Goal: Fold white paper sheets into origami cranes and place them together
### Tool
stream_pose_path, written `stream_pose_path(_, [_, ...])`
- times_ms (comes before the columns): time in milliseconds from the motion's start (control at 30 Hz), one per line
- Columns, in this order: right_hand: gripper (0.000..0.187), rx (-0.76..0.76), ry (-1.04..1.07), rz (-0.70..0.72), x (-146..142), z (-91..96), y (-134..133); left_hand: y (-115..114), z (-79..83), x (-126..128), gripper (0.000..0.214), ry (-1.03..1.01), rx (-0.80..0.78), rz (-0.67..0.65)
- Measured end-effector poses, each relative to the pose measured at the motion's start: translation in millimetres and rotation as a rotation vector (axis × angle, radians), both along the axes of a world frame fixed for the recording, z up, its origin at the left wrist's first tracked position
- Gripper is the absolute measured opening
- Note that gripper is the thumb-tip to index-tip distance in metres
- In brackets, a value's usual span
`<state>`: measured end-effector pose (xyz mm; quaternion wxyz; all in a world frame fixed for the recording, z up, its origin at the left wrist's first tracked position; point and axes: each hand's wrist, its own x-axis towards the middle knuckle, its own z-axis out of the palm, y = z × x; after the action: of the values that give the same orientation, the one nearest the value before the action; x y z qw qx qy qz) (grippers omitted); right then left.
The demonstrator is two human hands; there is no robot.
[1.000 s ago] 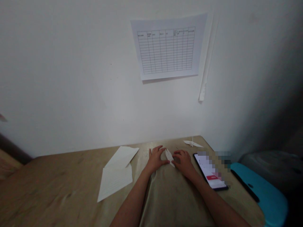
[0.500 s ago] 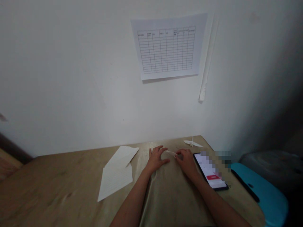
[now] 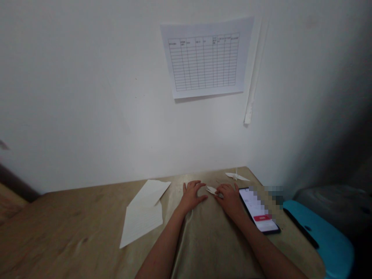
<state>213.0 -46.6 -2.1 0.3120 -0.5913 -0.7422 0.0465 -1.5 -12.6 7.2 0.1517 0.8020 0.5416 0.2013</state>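
Observation:
A small folded strip of white paper point(image 3: 212, 190) lies on the table between my hands, its right end under the fingertips of my right hand point(image 3: 229, 199). My left hand point(image 3: 192, 196) rests palm down with fingers apart, just left of the strip and holding nothing. Further back, a white paper crane point(image 3: 236, 176) stands near the wall, beyond my right hand. A folded white paper sheet point(image 3: 142, 215) lies to the left of my left hand.
A wooden table point(image 3: 72, 217) meets the wall, with a shiny beige cloth point(image 3: 210, 244) under my forearms. A phone point(image 3: 255, 209) lies right of my right hand, its top blurred. A blue plastic object point(image 3: 319, 236) sits beyond the table's right edge. A printed grid sheet point(image 3: 205, 58) hangs on the wall.
The paper strip has gone from a steep slant between my hands to lying low and nearly level, beside my right fingertips. My left hand has stayed nearly still.

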Motion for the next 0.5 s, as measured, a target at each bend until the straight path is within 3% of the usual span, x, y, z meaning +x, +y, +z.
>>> stream_pose_path(300, [0.027,-0.109,-0.052,0.012,-3,13.3,-8,-1,1.9,0,0.016,-0.002,0.009,-0.029])
stream_pose_path(500, [0.036,-0.145,-0.057,0.009,0,11.9,-6,-1,3.0,1,0.016,0.0,-0.003,-0.032])
